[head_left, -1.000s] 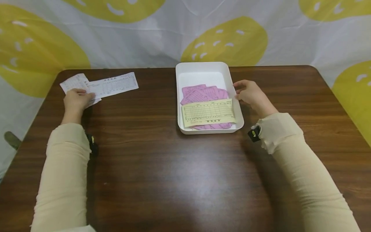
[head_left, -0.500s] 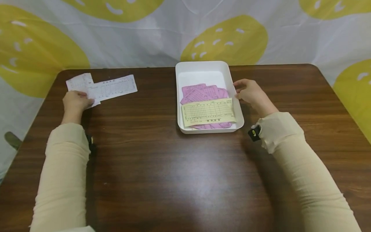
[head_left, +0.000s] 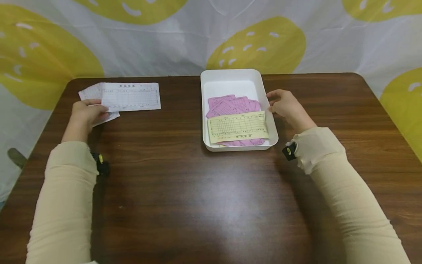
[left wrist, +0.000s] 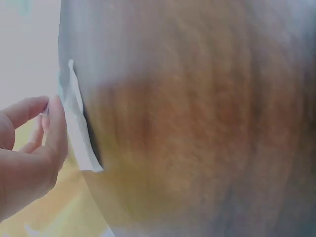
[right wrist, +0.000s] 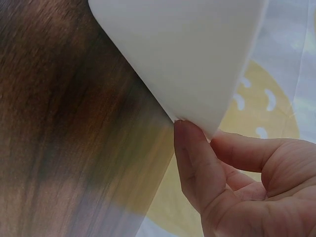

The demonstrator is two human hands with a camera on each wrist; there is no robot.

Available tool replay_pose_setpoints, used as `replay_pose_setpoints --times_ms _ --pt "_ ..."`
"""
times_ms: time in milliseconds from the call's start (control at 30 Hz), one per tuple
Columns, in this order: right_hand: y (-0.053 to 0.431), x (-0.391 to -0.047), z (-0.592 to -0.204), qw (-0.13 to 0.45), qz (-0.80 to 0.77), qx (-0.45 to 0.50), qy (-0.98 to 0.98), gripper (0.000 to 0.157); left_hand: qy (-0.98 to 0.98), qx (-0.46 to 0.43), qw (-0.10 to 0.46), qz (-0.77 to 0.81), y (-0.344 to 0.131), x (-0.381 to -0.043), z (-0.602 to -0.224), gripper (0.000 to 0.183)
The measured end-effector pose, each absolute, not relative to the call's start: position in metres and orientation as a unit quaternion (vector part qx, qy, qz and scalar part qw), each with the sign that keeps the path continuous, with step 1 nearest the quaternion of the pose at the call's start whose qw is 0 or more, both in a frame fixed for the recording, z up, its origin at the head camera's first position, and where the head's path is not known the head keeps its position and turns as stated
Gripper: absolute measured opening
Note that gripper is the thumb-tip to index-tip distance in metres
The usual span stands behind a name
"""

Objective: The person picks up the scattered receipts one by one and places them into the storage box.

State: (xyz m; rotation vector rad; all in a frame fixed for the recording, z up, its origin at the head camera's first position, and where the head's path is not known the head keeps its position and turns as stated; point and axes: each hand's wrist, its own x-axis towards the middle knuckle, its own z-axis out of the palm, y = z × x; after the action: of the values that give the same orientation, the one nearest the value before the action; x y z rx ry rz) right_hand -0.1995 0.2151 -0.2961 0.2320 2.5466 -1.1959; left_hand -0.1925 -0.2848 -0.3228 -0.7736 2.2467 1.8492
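In the head view, my left hand (head_left: pixel 86 116) pinches a white printed slip (head_left: pixel 130 97) by its left end, between thumb and fingers. Beneath it, other white slips (head_left: pixel 91 91) lie at the table's far left. The left wrist view shows the thumb and a finger meeting, with a pale paper strip (left wrist: pixel 81 131) beyond them. My right hand (head_left: pixel 287 107) holds the right side of a shallow white tray (head_left: pixel 230 75), thumb and fingers at its wall in the right wrist view. Inside the tray lies a yellow printed slip (head_left: pixel 237 127) on several pink slips (head_left: pixel 232 105).
The tray and papers stand on a dark wood-grain table (head_left: pixel 165 190) near its back edge. Behind hangs a white cloth (head_left: pixel 151 47) with yellow patterns. A camera strap (head_left: pixel 290 151) sits at the right wrist.
The white slip in my left hand has turned level and now shows its full face above the slips underneath, which have shifted slightly right. My right hand and the tray have barely moved.
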Motion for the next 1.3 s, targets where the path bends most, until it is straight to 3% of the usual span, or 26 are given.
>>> replay_pose_setpoints --times_ms 467,667,900,1300 --pt "0.214 -0.200 -0.299 0.160 -0.430 0.082 0.885 0.051 0.657 -0.180 0.023 0.731 -0.255 -0.191 -0.297 0.046" --pt "0.215 -0.201 -0.299 0.162 -0.425 0.081 0.887 0.051 0.621 -0.152 -0.018 0.769 -0.233 -0.186 -0.287 0.029" --pt "0.218 -0.202 -0.299 0.162 -0.424 0.080 0.887 0.052 0.593 -0.118 -0.036 0.796 -0.203 -0.181 -0.276 0.025" --pt "0.217 -0.201 -0.298 0.162 -0.422 0.079 0.889 0.051 0.551 -0.041 -0.003 0.833 -0.136 -0.171 -0.261 0.017"
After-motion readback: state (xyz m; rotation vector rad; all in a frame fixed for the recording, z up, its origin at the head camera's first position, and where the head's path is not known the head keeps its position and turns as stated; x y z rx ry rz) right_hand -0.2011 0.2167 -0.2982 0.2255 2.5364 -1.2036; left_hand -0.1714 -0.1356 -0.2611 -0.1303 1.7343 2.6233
